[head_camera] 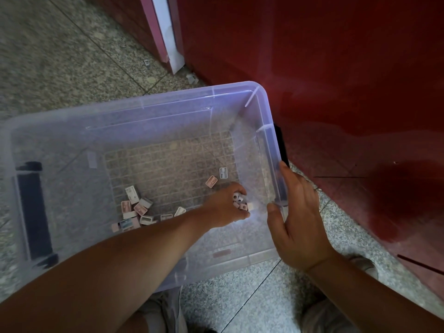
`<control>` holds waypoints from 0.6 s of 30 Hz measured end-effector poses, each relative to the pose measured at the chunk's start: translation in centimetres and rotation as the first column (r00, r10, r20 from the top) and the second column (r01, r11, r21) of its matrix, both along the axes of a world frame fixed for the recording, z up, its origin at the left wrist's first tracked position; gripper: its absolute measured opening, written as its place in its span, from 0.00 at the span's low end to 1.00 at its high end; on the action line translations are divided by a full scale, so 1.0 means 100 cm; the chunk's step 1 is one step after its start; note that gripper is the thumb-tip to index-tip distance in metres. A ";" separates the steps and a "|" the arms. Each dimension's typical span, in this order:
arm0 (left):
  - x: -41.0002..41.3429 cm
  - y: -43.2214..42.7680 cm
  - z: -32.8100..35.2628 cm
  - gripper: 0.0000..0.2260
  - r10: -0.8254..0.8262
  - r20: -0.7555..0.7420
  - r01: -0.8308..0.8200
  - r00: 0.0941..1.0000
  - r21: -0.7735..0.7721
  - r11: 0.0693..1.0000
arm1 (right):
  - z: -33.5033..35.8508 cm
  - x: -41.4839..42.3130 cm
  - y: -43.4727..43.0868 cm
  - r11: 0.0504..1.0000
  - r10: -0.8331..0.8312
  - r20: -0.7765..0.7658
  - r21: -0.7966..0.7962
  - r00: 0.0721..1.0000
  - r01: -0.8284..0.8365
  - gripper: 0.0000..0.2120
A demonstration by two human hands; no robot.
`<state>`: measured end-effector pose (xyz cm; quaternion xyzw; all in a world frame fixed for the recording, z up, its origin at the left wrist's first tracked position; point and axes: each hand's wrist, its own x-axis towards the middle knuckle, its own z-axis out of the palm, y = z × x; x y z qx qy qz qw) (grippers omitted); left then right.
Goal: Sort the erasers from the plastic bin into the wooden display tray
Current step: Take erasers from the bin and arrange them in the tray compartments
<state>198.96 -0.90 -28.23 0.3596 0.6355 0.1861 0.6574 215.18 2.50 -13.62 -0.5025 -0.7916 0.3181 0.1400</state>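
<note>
Inside the clear rectangular plastic bin (144, 109), near its right wall: left hand (225, 205) curled round a handful of small pink-and-white block erasers (240, 202). Loose erasers (139, 210) lie on the bin floor. Right hand (298, 212), fingers straight, rests against the right rim.

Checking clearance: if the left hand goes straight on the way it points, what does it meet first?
Likely the bin's right wall, close ahead of the left hand, which grips erasers. Depth is unclear.
</note>
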 end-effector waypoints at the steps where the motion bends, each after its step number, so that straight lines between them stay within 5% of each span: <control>1: 0.000 0.000 0.002 0.19 -0.017 0.001 0.017 1.000 -0.005 1.000 | 0.000 0.000 0.000 1.000 -0.002 0.001 -0.002 1.000 0.002 0.33; 18: -0.003 0.007 0.023 0.15 0.038 0.145 -0.029 0.989 -0.066 0.997 | 0.003 -0.002 -0.001 1.000 -0.017 0.033 -0.004 0.999 0.018 0.33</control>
